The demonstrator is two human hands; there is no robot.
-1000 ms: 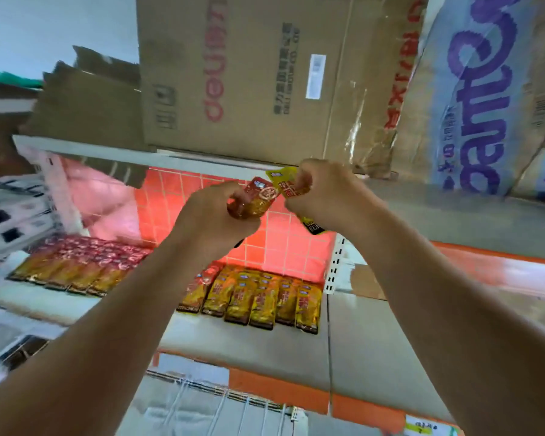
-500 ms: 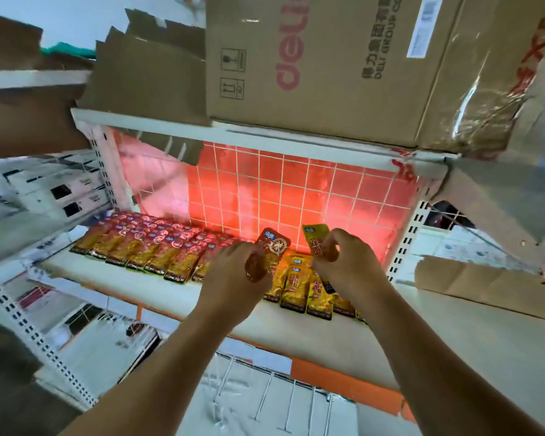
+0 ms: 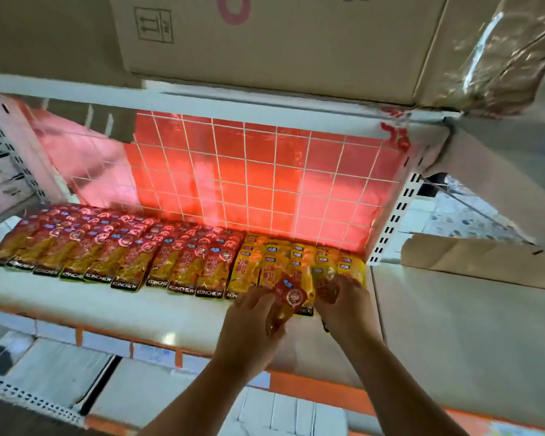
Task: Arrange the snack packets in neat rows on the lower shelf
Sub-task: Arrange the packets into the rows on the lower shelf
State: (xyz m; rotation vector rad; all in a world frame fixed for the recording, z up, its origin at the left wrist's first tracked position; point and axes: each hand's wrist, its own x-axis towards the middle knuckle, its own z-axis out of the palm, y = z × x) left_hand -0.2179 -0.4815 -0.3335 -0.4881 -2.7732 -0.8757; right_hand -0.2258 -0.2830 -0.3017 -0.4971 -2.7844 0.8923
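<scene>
The white shelf point(image 3: 123, 306) is pretty well stocked. Red-topped packets point(image 3: 76, 250) lie flat in overlapping rows from its left edge to about the middle, with KONCHEW printed along the ends facing the front edge. Right beside them and touching, the yellow packets point(image 3: 296, 256) fill the rest up to the right-hand upright, also in rows running front to back.

Both hands are over the front of the yellow section. The left hand point(image 3: 249, 322) has its fingers curled round one red packet point(image 3: 291, 295), held tilted just above the yellow rows. The right hand point(image 3: 346, 305) is just beside it, pinching a yellow packet point(image 3: 323, 276) near its top. Can't tell if there's more than one in that grip.

Behind it all is a red back panel point(image 3: 249, 177) with a white wire grid over it. A big cardboard box point(image 3: 280, 42) sits on the shelf above, overhanging its front edge. Off to the right, a flattened piece of cardboard point(image 3: 485, 262) lies on the neighbouring shelf.
</scene>
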